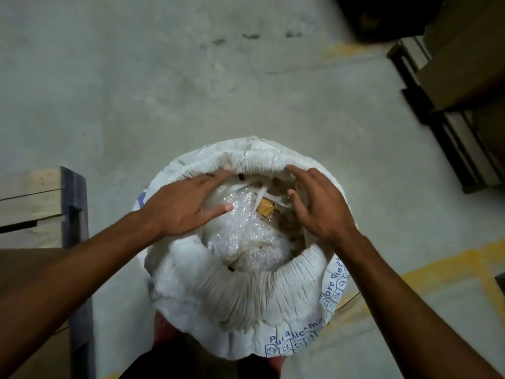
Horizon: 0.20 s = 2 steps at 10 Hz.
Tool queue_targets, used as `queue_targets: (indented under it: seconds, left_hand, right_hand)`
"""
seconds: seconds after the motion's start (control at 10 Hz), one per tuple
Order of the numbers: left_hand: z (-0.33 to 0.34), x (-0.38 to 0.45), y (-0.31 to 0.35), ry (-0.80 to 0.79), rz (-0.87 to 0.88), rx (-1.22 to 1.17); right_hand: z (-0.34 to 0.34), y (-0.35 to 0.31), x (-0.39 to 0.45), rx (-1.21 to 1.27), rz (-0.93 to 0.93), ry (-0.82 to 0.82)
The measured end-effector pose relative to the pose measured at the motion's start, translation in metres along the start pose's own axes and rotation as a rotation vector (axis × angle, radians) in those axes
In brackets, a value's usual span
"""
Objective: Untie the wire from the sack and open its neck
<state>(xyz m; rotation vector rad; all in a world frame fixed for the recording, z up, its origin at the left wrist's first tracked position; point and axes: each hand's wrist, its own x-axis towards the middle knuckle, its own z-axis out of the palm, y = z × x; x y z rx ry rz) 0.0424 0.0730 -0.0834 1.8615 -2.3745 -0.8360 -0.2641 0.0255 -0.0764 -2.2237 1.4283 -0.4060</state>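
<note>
Already the woven sack (243, 294) gaped — soft, pleated, pliant; both hands, left hand (185, 206) and right hand (319, 206), fingers spread, pressed its far rolled rim — the natural hold.

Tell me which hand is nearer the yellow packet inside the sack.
Right hand: its fingers hover just right of the yellow packet. Left hand lies farther left, across bubble wrap.

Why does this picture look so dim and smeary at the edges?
Head view: dim, greenish light; the boxes at the top right are motion-blurred; the wide lens stretches the forearms; glare glints off the bubble wrap inside the sack.
</note>
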Motion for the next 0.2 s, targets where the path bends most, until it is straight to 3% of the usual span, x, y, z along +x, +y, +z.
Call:
queue_targets:
  seconds: [0.1,0.2]
  left_hand:
    - [-0.001,-0.019,0.003,0.024,0.128,-0.116]
    - [-0.015,-0.028,0.013,0.161,0.157,-0.138]
  right_hand:
    - [-0.004,-0.013,-0.006,-0.025,-0.047,-0.075]
    - [-0.014,-0.029,-0.004,-0.051,-0.096,-0.049]
